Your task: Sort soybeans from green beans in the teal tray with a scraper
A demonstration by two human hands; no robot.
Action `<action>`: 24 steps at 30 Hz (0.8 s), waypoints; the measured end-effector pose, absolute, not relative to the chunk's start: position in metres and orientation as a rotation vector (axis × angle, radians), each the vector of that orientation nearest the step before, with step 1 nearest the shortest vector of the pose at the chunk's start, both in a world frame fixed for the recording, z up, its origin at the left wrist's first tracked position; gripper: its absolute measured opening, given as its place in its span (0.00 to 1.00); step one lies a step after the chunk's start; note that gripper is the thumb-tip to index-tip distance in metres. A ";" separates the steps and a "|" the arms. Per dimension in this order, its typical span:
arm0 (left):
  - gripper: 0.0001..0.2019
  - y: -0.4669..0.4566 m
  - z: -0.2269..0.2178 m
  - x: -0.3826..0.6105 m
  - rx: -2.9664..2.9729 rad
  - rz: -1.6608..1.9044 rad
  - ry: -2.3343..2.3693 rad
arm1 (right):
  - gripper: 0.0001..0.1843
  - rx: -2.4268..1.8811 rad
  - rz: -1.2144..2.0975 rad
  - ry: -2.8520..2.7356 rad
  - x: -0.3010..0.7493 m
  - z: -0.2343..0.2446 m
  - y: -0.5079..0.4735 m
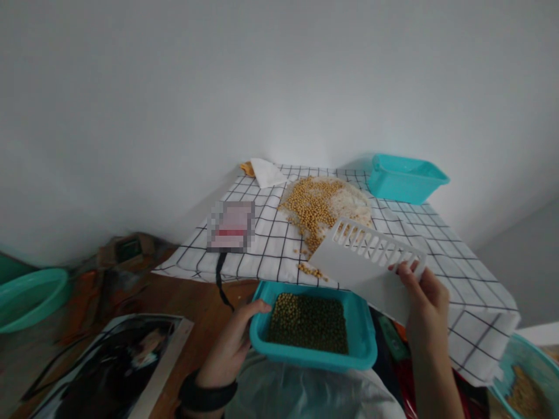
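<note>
My left hand grips the left rim of a teal rectangular tray filled with green beans, held at the near edge of the table. My right hand holds a white slotted plastic scoop by its right end, tilted over the tray's far rim. Just beyond the scoop, a heap of yellow soybeans mixed with white rice lies on the black-and-white checked cloth. A few soybeans sit at the cloth's near edge beside the scoop.
An empty teal tray stands at the far right of the cloth. A white paper lies at the back, a blurred pink card on the left. Teal bowls sit far left and bottom right. A dark photo print lies near left.
</note>
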State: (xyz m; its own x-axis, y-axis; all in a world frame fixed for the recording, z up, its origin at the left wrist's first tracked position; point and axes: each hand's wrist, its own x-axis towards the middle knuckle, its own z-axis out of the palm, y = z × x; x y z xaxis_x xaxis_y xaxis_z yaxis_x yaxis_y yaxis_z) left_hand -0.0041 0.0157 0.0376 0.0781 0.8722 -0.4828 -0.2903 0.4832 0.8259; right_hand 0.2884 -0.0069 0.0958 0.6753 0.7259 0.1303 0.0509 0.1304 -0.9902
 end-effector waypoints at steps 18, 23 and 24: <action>0.10 0.014 0.049 0.003 0.539 0.941 1.126 | 0.20 -1.326 0.653 -0.873 0.287 0.090 0.016; 0.09 0.013 0.051 0.002 0.545 0.960 1.155 | 0.19 -1.302 0.749 -0.998 0.288 0.101 0.025; 0.09 0.014 0.050 0.001 0.548 0.955 1.163 | 0.19 -1.303 0.769 -0.994 0.289 0.103 0.025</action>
